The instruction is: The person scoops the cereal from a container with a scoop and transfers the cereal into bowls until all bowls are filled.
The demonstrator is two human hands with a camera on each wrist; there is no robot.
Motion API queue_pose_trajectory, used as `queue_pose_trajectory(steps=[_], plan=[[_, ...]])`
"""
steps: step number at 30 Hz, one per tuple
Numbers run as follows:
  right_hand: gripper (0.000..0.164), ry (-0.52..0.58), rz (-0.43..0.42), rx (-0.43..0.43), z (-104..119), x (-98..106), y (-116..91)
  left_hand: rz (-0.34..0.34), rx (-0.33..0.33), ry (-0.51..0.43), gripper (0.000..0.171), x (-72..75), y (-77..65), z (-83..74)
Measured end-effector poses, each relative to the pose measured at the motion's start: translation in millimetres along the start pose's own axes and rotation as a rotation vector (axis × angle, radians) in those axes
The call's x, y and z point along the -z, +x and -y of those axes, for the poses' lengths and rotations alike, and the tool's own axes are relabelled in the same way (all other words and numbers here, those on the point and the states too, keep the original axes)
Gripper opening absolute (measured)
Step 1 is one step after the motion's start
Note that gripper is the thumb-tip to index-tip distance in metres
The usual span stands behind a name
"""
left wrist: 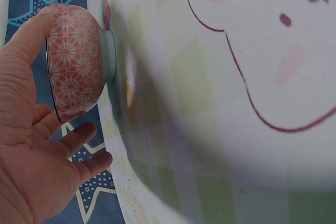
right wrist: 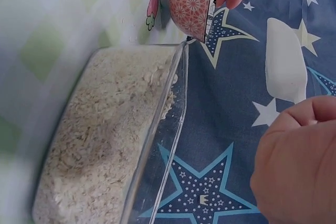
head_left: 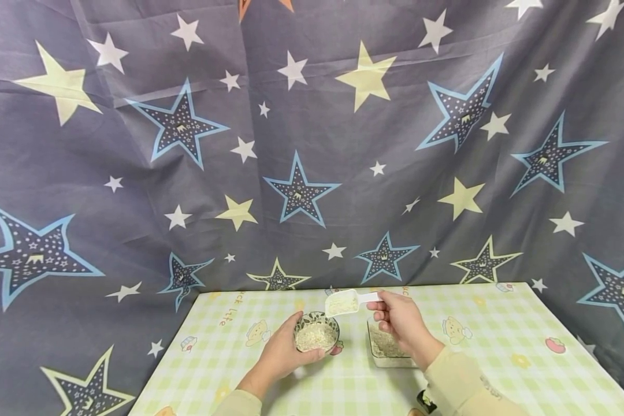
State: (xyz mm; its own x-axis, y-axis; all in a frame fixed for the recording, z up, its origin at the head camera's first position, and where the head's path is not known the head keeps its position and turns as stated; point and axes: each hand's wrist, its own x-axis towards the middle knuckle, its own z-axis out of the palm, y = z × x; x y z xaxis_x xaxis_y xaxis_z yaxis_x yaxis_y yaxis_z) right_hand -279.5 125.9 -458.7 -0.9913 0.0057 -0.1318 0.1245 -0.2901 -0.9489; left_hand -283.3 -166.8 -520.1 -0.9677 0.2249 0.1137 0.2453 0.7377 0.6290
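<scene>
My left hand [head_left: 285, 349] grips a small bowl [left wrist: 76, 64] by its rim, thumb on the near side. Pink floral patterning covers the outside, and a leafy band runs inside above the pale oats [head_left: 316, 336]. The bowl's foot hangs just over the tablecloth. With my right hand [head_left: 403, 319] I pinch the handle of a white scoop [right wrist: 284, 61], level and loaded with oats, up beside the bowl's right rim. Below the right hand sits a clear rectangular container [head_left: 392, 362] of rolled oats [right wrist: 105, 135], partly hidden by that hand in the head view.
The table wears a green-and-white checked cloth [head_left: 208, 346] with cartoon prints. A dark starry curtain [head_left: 312, 138] hangs right behind its back edge. A small black item [head_left: 426, 401] lies near the right sleeve at the front.
</scene>
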Motion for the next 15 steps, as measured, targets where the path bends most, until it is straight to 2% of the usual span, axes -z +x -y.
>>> queue_pose_trajectory(steps=[15], plan=[[0.032,-0.04,0.012,0.021,-13.0,-18.7,-3.0,-0.002,-0.002,0.0,0.118,-0.2,-0.3,-1.1]])
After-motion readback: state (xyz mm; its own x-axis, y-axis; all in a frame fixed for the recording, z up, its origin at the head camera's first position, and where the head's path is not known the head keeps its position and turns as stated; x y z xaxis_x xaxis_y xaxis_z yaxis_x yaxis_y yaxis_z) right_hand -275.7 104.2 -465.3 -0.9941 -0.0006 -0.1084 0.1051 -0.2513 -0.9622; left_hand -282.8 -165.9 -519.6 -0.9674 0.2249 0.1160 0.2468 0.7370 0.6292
